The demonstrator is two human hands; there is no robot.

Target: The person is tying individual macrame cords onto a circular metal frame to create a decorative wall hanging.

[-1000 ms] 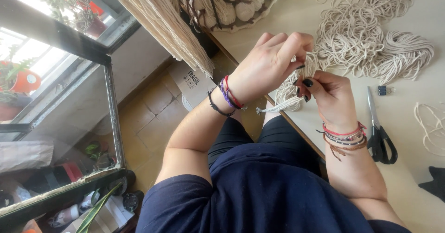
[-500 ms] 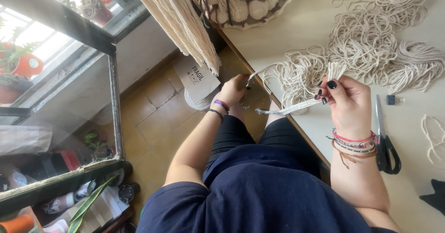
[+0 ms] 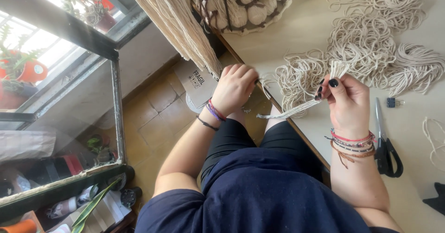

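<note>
Cream cotton cord (image 3: 296,107) is pinched in a small bundle between the thumb and fingertips of the right hand (image 3: 345,101), just above the near edge of the table (image 3: 301,24). The short upper ends of the bundle stick up past the dark-painted nails, while the longer tail slants down and left over the table edge toward the lap. The right hand is closed around this bundle, palm turned inward, and several braided bracelets (image 3: 352,142) are worn on its wrist.

The left hand (image 3: 234,87) is held off the table edge, over the tiled floor (image 3: 157,112), with its fingers curled together and its back toward the camera. A single strand (image 3: 265,81) runs from its fingertips across to the loose cord on the table; whether the strand is actually gripped cannot be told, since the fingertips are hidden.

On the table, just beyond the right hand, a tangled heap of the same cord (image 3: 366,47) is spread, with a neater hank lying to its right. Black-handled scissors (image 3: 384,140) lie just right of the right wrist, blades pointing away, and a small binder clip (image 3: 391,102) sits beside the blade tips. A wire basket of wound cord balls (image 3: 245,3) stands at the far edge, and a long fringe of cords (image 3: 176,24) hangs beside it. A cardboard box (image 3: 197,82) lies on the floor just left of the left hand.
</note>
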